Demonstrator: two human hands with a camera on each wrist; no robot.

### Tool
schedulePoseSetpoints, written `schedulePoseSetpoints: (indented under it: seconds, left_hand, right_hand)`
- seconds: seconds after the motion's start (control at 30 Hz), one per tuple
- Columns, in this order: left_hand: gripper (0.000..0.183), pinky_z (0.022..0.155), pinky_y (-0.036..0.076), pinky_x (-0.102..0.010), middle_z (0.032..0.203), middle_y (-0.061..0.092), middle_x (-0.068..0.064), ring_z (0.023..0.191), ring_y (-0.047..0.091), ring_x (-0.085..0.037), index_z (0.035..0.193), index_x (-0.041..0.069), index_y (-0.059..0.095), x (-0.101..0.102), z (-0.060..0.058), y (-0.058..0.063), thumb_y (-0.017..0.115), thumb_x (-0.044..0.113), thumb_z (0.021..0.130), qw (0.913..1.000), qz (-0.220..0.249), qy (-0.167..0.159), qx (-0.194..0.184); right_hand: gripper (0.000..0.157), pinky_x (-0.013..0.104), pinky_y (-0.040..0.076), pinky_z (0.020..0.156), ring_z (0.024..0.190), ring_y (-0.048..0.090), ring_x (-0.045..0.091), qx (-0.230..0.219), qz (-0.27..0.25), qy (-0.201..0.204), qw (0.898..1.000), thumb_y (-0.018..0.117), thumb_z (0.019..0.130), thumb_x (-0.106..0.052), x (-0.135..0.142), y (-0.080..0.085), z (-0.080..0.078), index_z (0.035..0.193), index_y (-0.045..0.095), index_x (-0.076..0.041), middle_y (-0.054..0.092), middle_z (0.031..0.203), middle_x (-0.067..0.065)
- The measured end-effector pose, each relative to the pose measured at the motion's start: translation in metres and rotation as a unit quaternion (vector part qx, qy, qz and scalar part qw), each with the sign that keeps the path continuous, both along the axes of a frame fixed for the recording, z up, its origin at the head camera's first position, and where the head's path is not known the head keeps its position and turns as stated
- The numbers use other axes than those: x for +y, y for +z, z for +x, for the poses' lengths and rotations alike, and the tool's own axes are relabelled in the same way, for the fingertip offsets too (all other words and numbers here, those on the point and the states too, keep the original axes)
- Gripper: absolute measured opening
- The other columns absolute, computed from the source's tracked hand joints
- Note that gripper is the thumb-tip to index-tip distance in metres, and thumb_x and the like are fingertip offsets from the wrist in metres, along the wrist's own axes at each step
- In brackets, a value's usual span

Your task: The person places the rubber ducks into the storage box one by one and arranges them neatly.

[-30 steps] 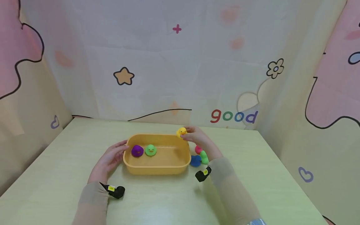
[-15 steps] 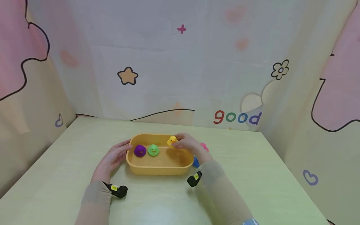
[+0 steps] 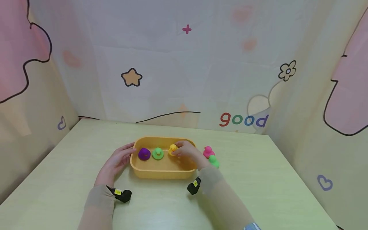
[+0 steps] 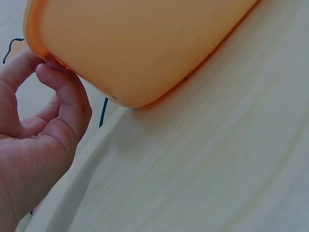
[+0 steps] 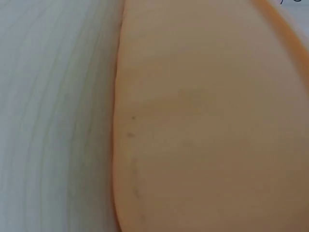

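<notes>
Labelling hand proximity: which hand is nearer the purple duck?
Left hand, on the tray rim just left of the purple duck; right hand holds the yellow duck, farther right.

Ducks (image 3: 157, 153) in the tray (image 3: 164, 174), other ducks (image 3: 213, 161) right of it.

a pale wood-grained table (image 3: 156, 207) meets a creased whitish backdrop (image 3: 161, 57) — on it, a tan black-outlined star (image 3: 131, 77), a small magenta plus sign (image 3: 187, 29), a black-outlined flower (image 3: 287, 70) and the multicoloured word "good" (image 3: 244, 120) — while a purple heart outline (image 3: 325, 182) marks the right-hand panel (image 3: 304, 137).
</notes>
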State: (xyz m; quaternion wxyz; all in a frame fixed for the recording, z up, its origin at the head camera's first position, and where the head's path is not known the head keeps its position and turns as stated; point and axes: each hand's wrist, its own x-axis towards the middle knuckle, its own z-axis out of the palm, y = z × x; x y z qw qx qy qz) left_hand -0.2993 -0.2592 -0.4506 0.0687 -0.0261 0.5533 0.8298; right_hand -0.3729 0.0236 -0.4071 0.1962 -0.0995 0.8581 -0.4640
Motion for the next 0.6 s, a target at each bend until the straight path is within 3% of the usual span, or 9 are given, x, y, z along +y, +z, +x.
schedulePoseSetpoints:
  seconds: [0.27, 0.5, 0.6]
  left_hand:
    - [0.066, 0.081, 0.053, -0.012, 0.104, 0.064, 0.009, 0.089, 0.062, 0.002, 0.152, -0.007, 0.019, 0.001, -0.0001, -0.0019, 0.054, 0.002, 0.097, 1.0, 0.0, -0.003, 0.0]
    - [0.066, 0.079, 0.053, -0.011, 0.104, 0.064, 0.011, 0.089, 0.061, 0.002, 0.152, -0.006, 0.02, 0.0023, 0.0007, -0.0015, 0.055, 0.003, 0.097, 0.9999, -0.014, 0.003, -0.005]
    - [0.066, 0.08, 0.052, -0.011, 0.104, 0.063, 0.011, 0.09, 0.06, 0.002, 0.152, -0.005, 0.021, 0.0023, 0.0009, -0.0008, 0.055, 0.005, 0.097, 0.9998, -0.02, 0.005, -0.007]
  right_hand:
    - [0.047, 0.021, 0.055, 0.074, 0.085, 0.057, 0.015, 0.016, 0.007, 0.012, 1.0, 0.072, 0.085, -0.006, -0.0078, -0.0023, 0.0038, 0.128, 0.057, 0.004, 0.059, 0.129, 0.018]
    - [0.046, 0.038, 0.047, 0.102, 0.108, 0.057, 0.027, 0.071, 0.062, 0.006, 0.996, 0.077, 0.081, -0.012, -0.0098, -0.0065, 0.0047, 0.123, 0.063, 0.0, 0.063, 0.125, 0.017]
    - [0.045, 0.041, 0.045, 0.105, 0.109, 0.057, 0.029, 0.09, 0.08, 0.01, 0.993, 0.079, 0.08, -0.014, -0.0099, -0.0083, 0.0042, 0.121, 0.065, -0.002, 0.065, 0.123, 0.015]
